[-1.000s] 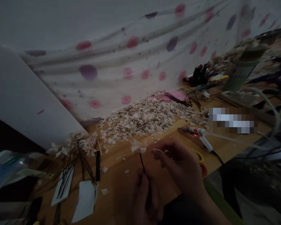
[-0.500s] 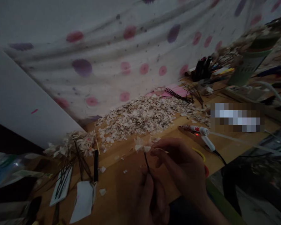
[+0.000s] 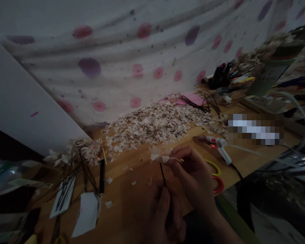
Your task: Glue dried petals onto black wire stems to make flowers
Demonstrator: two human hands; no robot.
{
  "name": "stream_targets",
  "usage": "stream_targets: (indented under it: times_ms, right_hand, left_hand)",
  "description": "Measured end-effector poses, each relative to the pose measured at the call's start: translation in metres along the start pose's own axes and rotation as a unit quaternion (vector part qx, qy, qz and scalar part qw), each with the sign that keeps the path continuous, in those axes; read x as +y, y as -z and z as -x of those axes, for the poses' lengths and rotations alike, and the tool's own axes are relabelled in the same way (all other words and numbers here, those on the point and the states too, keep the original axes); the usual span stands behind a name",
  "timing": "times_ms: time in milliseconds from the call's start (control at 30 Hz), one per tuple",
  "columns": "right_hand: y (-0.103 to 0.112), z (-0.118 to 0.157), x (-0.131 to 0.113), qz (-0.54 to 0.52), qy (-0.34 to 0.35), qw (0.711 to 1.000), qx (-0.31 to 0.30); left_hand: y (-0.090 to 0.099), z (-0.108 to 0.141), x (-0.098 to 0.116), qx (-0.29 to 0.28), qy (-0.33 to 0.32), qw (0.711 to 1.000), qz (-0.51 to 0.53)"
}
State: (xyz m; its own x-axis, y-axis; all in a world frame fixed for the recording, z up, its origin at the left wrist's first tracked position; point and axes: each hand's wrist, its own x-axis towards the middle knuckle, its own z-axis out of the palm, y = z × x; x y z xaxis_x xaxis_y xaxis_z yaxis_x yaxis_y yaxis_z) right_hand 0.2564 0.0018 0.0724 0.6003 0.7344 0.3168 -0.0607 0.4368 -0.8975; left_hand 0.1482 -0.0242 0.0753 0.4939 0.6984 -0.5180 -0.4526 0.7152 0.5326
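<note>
My left hand [image 3: 165,215] is closed around a thin dark stem [image 3: 163,174], held upright with a slight tilt. At the stem's top sits a small flower [image 3: 156,157] of pale, see-through petals. My right hand [image 3: 193,179] is beside the flower, thumb and fingers pinched on a pale petal [image 3: 176,159] at its right side. Where this petal meets the flower is too dim to make out. Just right of my right hand lie scissors with yellow and red handles [image 3: 218,184], partly hidden by it. A white glue gun [image 3: 225,156] with a lit red light lies beyond them.
A wide heap of loose petals [image 3: 152,125] lies at the back against a spotted curtain [image 3: 117,88]. To the left are dark stems [image 3: 85,169], a black pen-like tool [image 3: 102,176] and white paper [image 3: 85,215]. A green container [image 3: 266,79] and power strip [image 3: 264,105] stand right.
My right hand's fingers have closed in on the petal at the flower's right side. Both hands sit slightly further right in view, and more of the scissors' handles shows.
</note>
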Motion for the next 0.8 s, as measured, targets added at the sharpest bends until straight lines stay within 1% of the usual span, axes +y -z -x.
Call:
stream_targets:
  times_ms: [100, 167, 233, 300, 433, 533, 667, 800]
  right_hand:
    - [-0.001, 0.001, 0.001, -0.002, 0.005, 1.0, 0.003]
    - [-0.002, 0.003, 0.003, -0.001, 0.013, 1.0, 0.008]
    - [-0.001, 0.004, 0.004, 0.006, 0.025, 1.0, 0.015]
    - [-0.001, 0.005, 0.005, 0.017, 0.036, 0.999, 0.018]
    - [0.001, 0.007, 0.005, 0.056, 0.048, 0.997, 0.018]
    - [0.005, 0.009, 0.004, 0.098, 0.059, 0.993, 0.003]
    - [0.01, 0.01, 0.004, 0.158, 0.091, 0.983, -0.021]
    - [0.011, 0.011, 0.003, 0.18, 0.107, 0.978, -0.022]
  left_hand:
    - [0.004, -0.002, -0.001, -0.06, -0.001, 0.998, -0.022]
    - [0.005, -0.002, -0.002, -0.075, 0.0, 0.997, -0.024]
    - [0.004, -0.002, -0.002, -0.077, -0.001, 0.997, -0.016]
    - [0.001, -0.001, -0.002, -0.064, 0.0, 0.998, -0.004]
    - [-0.005, 0.001, -0.001, -0.01, 0.004, 1.0, 0.026]
    - [-0.008, 0.003, -0.001, -0.002, -0.007, 0.999, 0.038]
    - [-0.01, 0.004, -0.001, 0.009, -0.005, 0.999, 0.053]
    - [-0.012, 0.006, -0.001, 0.029, -0.003, 0.998, 0.064]
